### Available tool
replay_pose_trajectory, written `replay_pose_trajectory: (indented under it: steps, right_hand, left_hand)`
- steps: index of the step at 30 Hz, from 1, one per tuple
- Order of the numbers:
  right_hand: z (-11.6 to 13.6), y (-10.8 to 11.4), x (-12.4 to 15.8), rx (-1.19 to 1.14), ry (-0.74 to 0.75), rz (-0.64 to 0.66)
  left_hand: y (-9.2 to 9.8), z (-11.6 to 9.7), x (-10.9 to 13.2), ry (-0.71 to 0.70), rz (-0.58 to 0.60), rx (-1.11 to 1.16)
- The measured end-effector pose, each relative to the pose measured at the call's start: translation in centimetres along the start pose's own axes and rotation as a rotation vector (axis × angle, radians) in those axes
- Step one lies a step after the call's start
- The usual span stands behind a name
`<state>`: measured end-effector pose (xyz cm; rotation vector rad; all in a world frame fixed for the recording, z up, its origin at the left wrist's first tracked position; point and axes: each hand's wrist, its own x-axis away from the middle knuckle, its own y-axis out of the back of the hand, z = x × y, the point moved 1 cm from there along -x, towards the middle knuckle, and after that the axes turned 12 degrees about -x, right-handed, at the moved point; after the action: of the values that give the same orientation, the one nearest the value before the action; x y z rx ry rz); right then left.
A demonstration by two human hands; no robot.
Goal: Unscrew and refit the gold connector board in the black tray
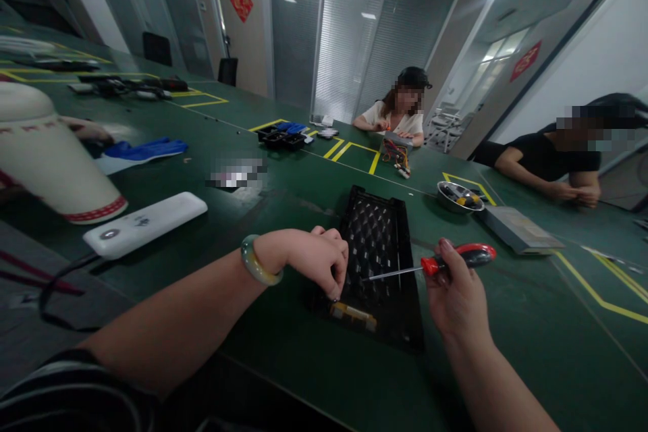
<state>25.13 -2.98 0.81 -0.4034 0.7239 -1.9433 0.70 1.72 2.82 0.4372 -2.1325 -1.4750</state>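
Note:
A black panel with a diamond-patterned grille (377, 236) lies on the green table in front of me. My right hand (458, 293) grips a screwdriver (463, 258) by its red and black handle; the thin metal shaft points left over the panel. With fingers pinched together, my left hand (318, 256) is at the panel's left edge, and whatever is between the fingertips is hidden. Just below those fingertips, a small yellow-brown strip, perhaps a circuit board (354, 316), sits at the panel's near end.
On the left stand a white power strip (146, 224) with a cable and a large cream cup (61, 155). A metal bowl of small parts (460, 197) and a grey flat case (521, 229) lie to the right. Farther off are a black parts tray (283, 138) and two people seated.

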Motion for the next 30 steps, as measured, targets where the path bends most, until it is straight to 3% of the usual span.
replay_pose_trajectory:
  steps: [6, 13, 16, 19, 30]
  right_hand:
    - [-0.1, -0.2, 0.6, 0.039, 0.080, 0.092]
    - [2.8, -3.6, 3.8, 0.381, 0.319, 0.509]
    - [3.7, -5.9, 5.5, 0.594, 0.300, 0.701]
    - [3.6, -7.6, 6.5, 0.648, 0.282, 0.824]
    - [1.6, -8.4, 6.2, 0.703, 0.255, 0.907]
  left_hand:
    - [-0.5, 0.5, -0.2, 0.002, 0.002, 0.006]
    - [-0.4, 0.6, -0.2, -0.015, -0.035, 0.091]
    - [-0.5, 0.7, -0.2, -0.024, -0.046, 0.083]
    - [-1.0, 1.0, -0.5, -0.025, -0.054, 0.054]
    - [-2.1, 2.0, -1.3, 0.026, -0.111, 0.028]
